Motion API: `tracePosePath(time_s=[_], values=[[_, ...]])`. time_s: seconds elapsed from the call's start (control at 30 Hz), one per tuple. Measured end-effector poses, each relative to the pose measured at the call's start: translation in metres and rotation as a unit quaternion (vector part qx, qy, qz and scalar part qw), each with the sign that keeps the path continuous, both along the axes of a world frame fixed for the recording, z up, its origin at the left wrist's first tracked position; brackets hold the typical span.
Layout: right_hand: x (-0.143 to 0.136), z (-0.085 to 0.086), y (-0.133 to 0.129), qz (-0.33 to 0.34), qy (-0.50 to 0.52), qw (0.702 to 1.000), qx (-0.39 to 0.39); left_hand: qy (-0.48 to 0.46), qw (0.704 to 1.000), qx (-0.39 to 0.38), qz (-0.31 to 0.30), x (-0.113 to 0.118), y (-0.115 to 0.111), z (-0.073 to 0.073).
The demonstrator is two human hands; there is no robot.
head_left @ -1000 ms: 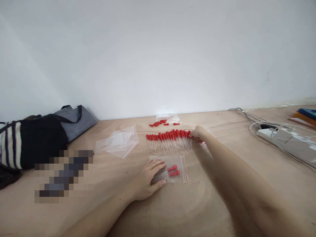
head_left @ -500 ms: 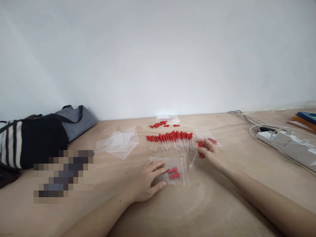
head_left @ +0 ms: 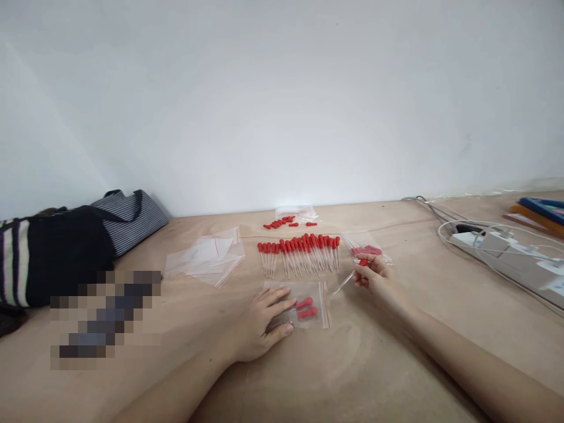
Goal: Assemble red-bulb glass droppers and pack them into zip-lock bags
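My left hand (head_left: pixel 271 317) lies with its fingers spread over a clear zip bag (head_left: pixel 325 320) and presses it to the table. Inside that bag two droppers with red bulbs (head_left: pixel 307 312) show; their glass ends are partly hidden under my fingers. To the right, my right hand (head_left: pixel 374 276) pinches a glass dropper (head_left: pixel 345 283) by its red bulb, the tip pointing down and left toward the bag's opening edge. Just behind this hand is another zip bag (head_left: pixel 363 239) with several red-bulbed droppers in it. A row of loose droppers (head_left: pixel 304 249) lies beyond the left hand.
Flat zip bags (head_left: pixel 211 258) lie at the left of the row. Loose red bulbs (head_left: pixel 279 222) and a bag of glass tubes (head_left: pixel 299 212) are near the wall. A power strip (head_left: pixel 511 252) with cables is at right, a dark bag (head_left: pixel 66 252) at left.
My right hand has turned the dropper from steep to a flatter slant, its tip now pointing left toward the bag. My left hand stays on the bag. The view has shifted slightly.
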State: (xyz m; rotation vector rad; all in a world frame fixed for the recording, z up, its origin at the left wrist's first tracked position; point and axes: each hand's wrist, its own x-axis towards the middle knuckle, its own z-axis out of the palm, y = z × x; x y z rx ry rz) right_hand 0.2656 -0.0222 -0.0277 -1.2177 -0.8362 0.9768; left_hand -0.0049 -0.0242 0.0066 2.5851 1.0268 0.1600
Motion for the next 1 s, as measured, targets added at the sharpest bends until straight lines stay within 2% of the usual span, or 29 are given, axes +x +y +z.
tracePosePath(time_s=[0.23, 0.43, 0.57, 0.67, 0.8, 1.0], values=[[-0.012, -0.002, -0.007, 0.023, -0.019, 1.0, 0.0, -0.004, 1.0, 0.002, -0.002, 0.0, 0.002, -0.003], [-0.02, -0.007, -0.007, 0.03, 0.045, 0.999, -0.003, 0.008, 1.0, 0.001, -0.006, 0.0, 0.001, -0.003], [-0.027, -0.005, -0.01, 0.086, 0.062, 0.994, -0.028, 0.008, 1.0, -0.005, -0.003, 0.002, 0.0, 0.0], [-0.032, -0.003, -0.014, 0.127, 0.011, 0.991, -0.026, -0.005, 1.0, -0.007, 0.014, 0.002, -0.002, 0.003], [-0.037, -0.003, -0.016, 0.146, -0.077, 0.986, -0.021, -0.025, 0.999, -0.004, 0.026, 0.002, -0.004, 0.005], [-0.039, -0.006, -0.013, 0.225, -0.157, 0.961, -0.029, -0.015, 1.0, -0.006, 0.022, 0.003, -0.005, 0.007]])
